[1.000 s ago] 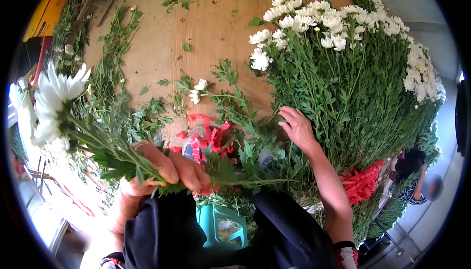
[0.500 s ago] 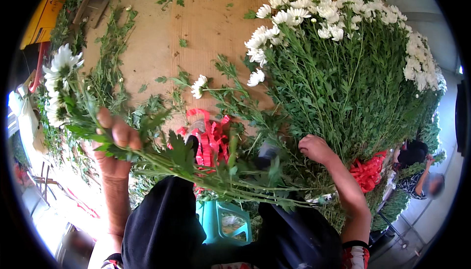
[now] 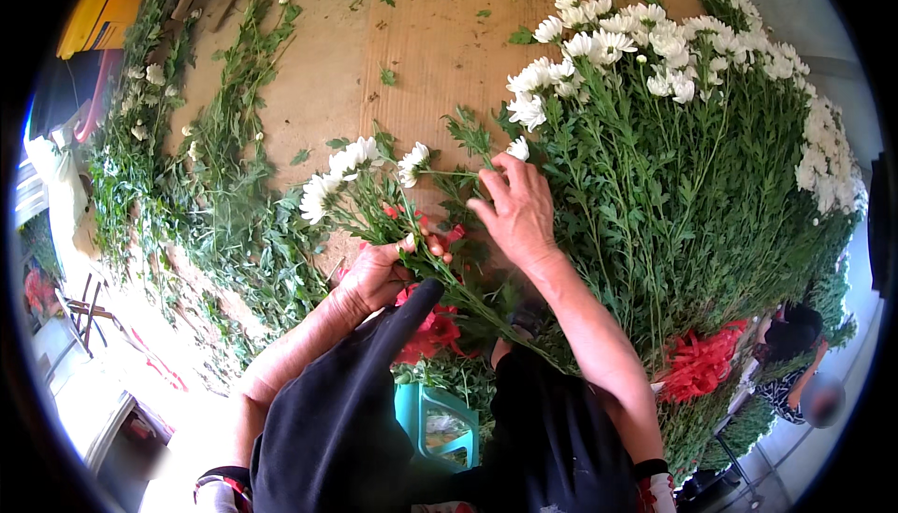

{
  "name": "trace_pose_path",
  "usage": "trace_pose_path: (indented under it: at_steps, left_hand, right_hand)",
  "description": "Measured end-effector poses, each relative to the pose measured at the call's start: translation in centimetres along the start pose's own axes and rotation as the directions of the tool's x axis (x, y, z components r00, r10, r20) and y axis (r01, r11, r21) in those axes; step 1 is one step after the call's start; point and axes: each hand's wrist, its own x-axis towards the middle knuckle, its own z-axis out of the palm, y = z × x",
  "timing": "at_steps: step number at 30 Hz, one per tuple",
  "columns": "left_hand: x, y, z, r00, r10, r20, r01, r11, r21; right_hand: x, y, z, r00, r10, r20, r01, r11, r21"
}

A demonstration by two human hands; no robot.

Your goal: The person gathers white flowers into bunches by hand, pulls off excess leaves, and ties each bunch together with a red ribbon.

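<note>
My left hand is closed round the green stems of a small bunch of white chrysanthemums, held above my knees. The blooms point to the upper left and the stems slant down to the right. My right hand has its fingers apart. Its fingertips are at the stem of a single white chrysanthemum lying on the board; whether they touch it, I cannot tell. Close by on the right lies a large pile of white chrysanthemums, with long leafy stems.
Red ribbon lies between my knees, and more red ribbon at the lower right. Below is a turquoise plastic stool. Stripped leaves litter the brown board. Another person is at the far right.
My left hand has brought the bunch in from the left to the middle. My right hand has moved up and left, from beside the pile to the single flower's stem.
</note>
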Motion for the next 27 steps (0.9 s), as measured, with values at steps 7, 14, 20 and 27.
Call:
trace_pose_path:
  at_steps: [7,14,20,27]
  left_hand:
    - [0.4,0.0,1.0,0.998,0.039,-0.057,-0.033,0.995,0.093]
    - [3.6,0.0,3.4,0.992,0.058,-0.113,-0.027,0.965,0.260]
    - [6.8,-1.5,7.4,0.987,0.153,-0.048,-0.138,0.965,0.224]
    - [6.2,-2.8,8.9,0.994,0.104,0.029,-0.106,0.988,0.114]
  right_hand:
    - [-0.9,1.3,3.7,0.988,0.095,0.123,-0.077,0.986,-0.150]
    - [-1.2,-0.9,-6.4,0.932,0.361,-0.022,-0.318,0.847,0.426]
    - [-2.0,-4.8,-5.4,0.971,0.232,0.052,-0.238,0.938,0.254]
    - [-3.1,-4.5,-6.3,0.887,0.300,0.352,-0.285,0.954,-0.093]
